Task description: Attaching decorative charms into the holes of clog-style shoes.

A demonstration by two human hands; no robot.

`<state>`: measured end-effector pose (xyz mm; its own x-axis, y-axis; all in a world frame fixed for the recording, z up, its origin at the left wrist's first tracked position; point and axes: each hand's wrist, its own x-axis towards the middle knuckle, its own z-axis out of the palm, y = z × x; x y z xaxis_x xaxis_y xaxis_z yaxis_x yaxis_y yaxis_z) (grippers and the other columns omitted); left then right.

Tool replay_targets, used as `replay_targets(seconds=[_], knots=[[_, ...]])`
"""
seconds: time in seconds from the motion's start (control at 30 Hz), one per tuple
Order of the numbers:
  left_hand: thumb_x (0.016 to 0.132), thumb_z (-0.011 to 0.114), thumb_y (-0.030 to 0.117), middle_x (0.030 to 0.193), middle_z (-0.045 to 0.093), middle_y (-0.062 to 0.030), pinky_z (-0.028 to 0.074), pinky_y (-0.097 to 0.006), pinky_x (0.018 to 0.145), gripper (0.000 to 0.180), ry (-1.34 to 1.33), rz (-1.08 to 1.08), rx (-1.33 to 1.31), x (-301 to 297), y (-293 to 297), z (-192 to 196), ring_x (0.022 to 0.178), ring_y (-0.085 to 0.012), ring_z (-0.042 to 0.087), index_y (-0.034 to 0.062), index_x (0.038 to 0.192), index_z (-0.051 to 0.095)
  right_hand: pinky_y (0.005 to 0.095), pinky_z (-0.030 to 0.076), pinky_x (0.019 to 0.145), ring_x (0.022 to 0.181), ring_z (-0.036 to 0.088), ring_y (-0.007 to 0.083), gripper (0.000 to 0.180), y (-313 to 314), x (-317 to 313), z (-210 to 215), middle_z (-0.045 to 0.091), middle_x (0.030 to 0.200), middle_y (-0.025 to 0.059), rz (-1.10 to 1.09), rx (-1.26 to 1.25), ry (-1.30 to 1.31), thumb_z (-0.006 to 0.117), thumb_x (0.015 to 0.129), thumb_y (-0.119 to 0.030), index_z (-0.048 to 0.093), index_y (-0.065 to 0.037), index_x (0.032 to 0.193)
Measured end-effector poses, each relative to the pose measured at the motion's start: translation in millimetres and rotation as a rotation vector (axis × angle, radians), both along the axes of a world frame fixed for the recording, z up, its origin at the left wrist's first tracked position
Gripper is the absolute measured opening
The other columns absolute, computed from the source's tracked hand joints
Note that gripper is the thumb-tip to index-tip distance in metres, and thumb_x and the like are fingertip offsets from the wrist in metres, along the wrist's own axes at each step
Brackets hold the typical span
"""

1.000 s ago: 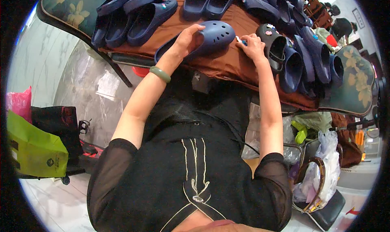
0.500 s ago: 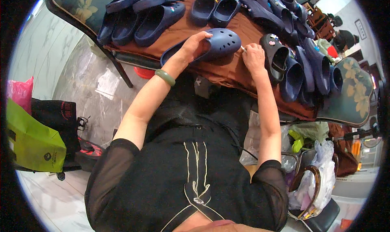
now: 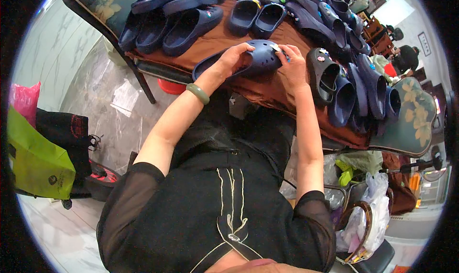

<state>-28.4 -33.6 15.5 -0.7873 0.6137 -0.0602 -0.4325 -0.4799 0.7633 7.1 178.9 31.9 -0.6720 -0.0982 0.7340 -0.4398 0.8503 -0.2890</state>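
My left hand (image 3: 231, 60) grips a navy blue clog (image 3: 262, 57) by its opening, thumb on top and fingers inside the shoe. The clog is held over the near edge of the table, its holed toe pointing right. At the toe, my right hand (image 3: 293, 66) pinches a small white shoe charm (image 3: 276, 48) against the upper, among the holes. A bit of blue shows by those fingertips, too small to make out. Right of this hand stands a black clog (image 3: 323, 72) with charms on its upper.
A brown cloth (image 3: 201, 45) covers the table. Plain navy clogs (image 3: 193, 30) are lined up at the left, a decorated pair (image 3: 257, 17) lies beyond my hands, and several more clogs (image 3: 366, 81) crowd the right. Flowered chair backs (image 3: 412, 112) flank the table.
My right hand has moved left and up from the cloth onto the clog's toe, bringing the white charm against it. The left hand keeps its hold on the clog.
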Motion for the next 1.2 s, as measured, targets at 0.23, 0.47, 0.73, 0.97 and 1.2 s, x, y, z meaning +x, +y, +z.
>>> replay_targets(seconds=[0.23,0.47,0.73,0.97,1.2], knots=[[0.080,0.060,0.022,0.083,0.064,-0.0052,0.049,-0.030,0.069,0.025,0.028,-0.044,0.058,4.3,1.8,-1.2,0.071,-0.0160,0.061,0.0045,0.099,0.059,0.0391,0.042,0.086,0.102,0.051,0.0266,0.030,4.6,6.2,21.5,0.056,0.105,0.0075,-0.011,0.351,-0.174,0.061,0.082,-0.016,0.060,-0.013,0.112],[0.080,0.060,0.018,0.083,0.064,-0.0036,0.048,-0.028,0.070,0.017,0.149,0.134,-0.061,10.6,7.8,-17.5,0.073,-0.0139,0.061,0.0035,0.089,0.064,0.0354,0.038,0.082,0.099,0.050,0.0243,0.036,-30.5,15.7,26.1,0.055,0.099,0.0089,-0.372,0.877,-0.158,0.054,0.079,-0.015,0.056,-0.001,0.112],[0.080,0.061,0.019,0.087,0.064,-0.0046,0.049,-0.030,0.071,0.022,0.094,0.061,-0.013,2.8,5.8,-22.3,0.076,-0.0152,0.061,0.0016,0.093,0.063,0.0367,0.044,0.076,0.089,0.058,0.0229,0.020,-4.0,-1.8,43.0,0.064,0.086,0.0051,-0.109,0.465,-0.241,0.063,0.079,-0.029,0.071,-0.012,0.086],[0.081,0.058,0.019,0.090,0.064,-0.0075,0.050,-0.032,0.072,0.027,0.071,0.005,0.073,4.3,7.5,-14.3,0.076,-0.0185,0.063,0.0007,0.101,0.059,0.0370,0.048,0.074,0.084,0.061,0.0263,0.021,8.2,-15.6,45.3,0.066,0.085,0.0101,0.059,0.131,-0.373,0.070,0.076,-0.026,0.071,-0.010,0.089],[0.081,0.058,0.019,0.085,0.064,-0.0074,0.050,-0.032,0.072,0.025,0.030,-0.022,0.051,-0.1,3.1,-11.4,0.073,-0.0186,0.063,0.0015,0.099,0.059,0.0352,0.048,0.071,0.085,0.061,0.0261,0.017,6.1,-5.7,27.2,0.063,0.088,0.0096,-0.004,0.220,-0.170,0.064,0.081,-0.018,0.067,-0.010,0.096]])
